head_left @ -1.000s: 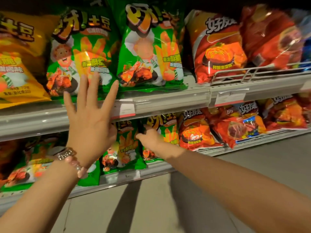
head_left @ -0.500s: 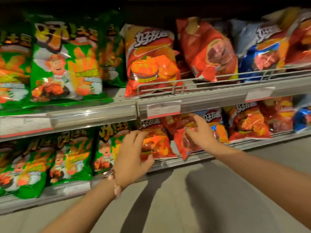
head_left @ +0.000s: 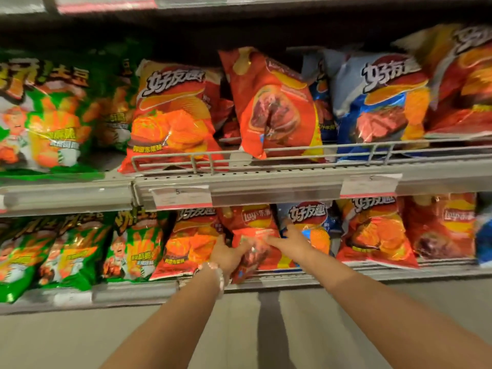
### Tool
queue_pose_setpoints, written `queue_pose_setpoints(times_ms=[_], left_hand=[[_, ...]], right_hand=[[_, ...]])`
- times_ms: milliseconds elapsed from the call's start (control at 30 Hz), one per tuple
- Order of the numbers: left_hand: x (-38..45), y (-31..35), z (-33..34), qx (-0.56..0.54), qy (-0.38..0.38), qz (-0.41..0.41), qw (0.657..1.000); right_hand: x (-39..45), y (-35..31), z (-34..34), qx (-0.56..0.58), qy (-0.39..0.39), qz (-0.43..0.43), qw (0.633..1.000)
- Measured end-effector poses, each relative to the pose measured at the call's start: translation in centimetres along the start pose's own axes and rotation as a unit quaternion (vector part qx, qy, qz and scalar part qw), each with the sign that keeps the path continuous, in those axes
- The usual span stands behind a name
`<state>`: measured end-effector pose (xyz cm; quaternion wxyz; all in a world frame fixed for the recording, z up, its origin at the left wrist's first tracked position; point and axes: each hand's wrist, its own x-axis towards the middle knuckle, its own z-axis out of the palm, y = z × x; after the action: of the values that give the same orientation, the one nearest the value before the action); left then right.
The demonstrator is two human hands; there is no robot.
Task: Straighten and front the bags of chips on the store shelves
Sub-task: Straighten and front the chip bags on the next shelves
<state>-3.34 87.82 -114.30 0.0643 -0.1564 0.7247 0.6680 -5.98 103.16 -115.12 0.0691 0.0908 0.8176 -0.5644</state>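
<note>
A red chip bag [head_left: 254,222] stands tilted on the lower shelf [head_left: 133,291], its bottom corner hanging over the front rail. My left hand [head_left: 229,253] grips its left edge, thumb across the front. On the bag's right side, my right hand [head_left: 294,239] holds it with the thumb on the front and the fingers tucked between it and a blue bag [head_left: 314,222]. An orange bag [head_left: 191,243] leans just left of the red one.
Green bags [head_left: 133,249] fill the lower shelf's left part, orange and red bags [head_left: 372,235] its right. The upper shelf [head_left: 266,187] carries more bags behind a wire fence [head_left: 292,151] and price tags [head_left: 183,199]. Grey floor [head_left: 253,336] lies below.
The view has swung right along the shelves. My left hand dropped from the upper green bags to the lower shelf, and both hands have closed on the red bag.
</note>
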Motion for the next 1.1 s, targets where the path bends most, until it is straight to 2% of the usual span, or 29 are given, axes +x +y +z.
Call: queue_pose_setpoints(times_ms=[200, 367, 600, 833, 1000, 1100], left_hand=[[-0.5, 1.0, -0.3, -0.042, 0.017, -0.067, 0.997], [-0.4, 3.4, -2.0, 0.003, -0.08, -0.111, 0.991], [0.2, 3.1, -3.0, -0.105, -0.145, -0.082, 0.98], [0.7, 2.7, -4.0, -0.127, -0.215, -0.072, 0.966], [1.6, 3.0, -3.8, -0.127, -0.227, -0.08, 0.962], [2.0, 2.7, -2.8, -0.135, -0.219, -0.073, 0.964]], right_hand=[[0.4, -0.6, -0.2, 0.031, -0.05, 0.044, 0.997], [-0.2, -1.8, -0.6, 0.049, -0.048, 0.015, 0.998], [-3.1, -1.4, 0.1, 0.053, -0.042, -0.021, 0.997], [-4.4, -0.9, -0.2, 0.089, -0.02, -0.024, 0.996], [-4.7, 0.4, -4.3, 0.075, 0.079, -0.034, 0.993], [-5.1, 1.9, -8.4, -0.017, 0.165, -0.066, 0.984]])
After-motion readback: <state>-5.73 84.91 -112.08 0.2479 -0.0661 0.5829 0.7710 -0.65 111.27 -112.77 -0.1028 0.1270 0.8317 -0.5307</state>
